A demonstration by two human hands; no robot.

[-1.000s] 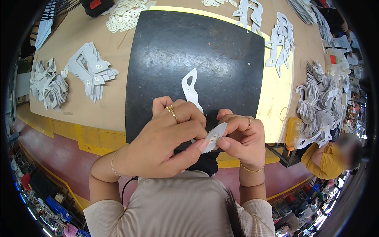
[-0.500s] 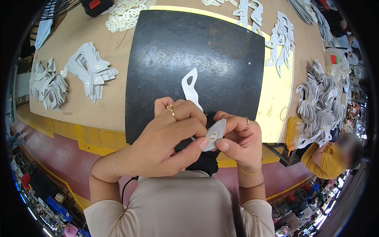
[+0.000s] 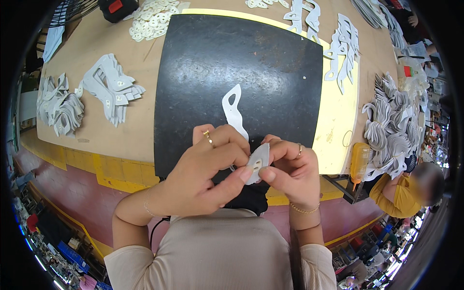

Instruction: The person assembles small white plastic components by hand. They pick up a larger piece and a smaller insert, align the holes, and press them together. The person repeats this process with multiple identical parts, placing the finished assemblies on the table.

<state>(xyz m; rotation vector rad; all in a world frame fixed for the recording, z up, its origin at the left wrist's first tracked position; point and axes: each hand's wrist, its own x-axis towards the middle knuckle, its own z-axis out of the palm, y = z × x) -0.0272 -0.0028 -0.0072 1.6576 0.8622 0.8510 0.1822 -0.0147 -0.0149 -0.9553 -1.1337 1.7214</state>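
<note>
In front of my chest, my left hand [image 3: 205,171] and my right hand [image 3: 292,169] pinch a small grey flexible cut piece [image 3: 263,151] between thumbs and fingers. A cream oval patch with holes [image 3: 257,165] lies on its face, between my two thumbs. Just beyond my left fingers, a pale curved strip with an eye-shaped opening [image 3: 234,113] rests on the black mat [image 3: 203,72]. Its near end runs behind my left hand, so I cannot tell whether it joins the held piece.
Stacked grey cut pieces [image 3: 108,84] and a bundle [image 3: 63,108] lie left. Cream patches [image 3: 152,21] are heaped at the back. More grey pieces [image 3: 344,48] lie on yellow sheeting [image 3: 336,130]. An orange bottle [image 3: 359,162] and grey bundles [image 3: 386,125] are right, near a person in yellow [image 3: 398,195].
Both hands still grip the grey piece. It has shifted slightly left and turned more upright, and my right fingers have moved a little along with it.
</note>
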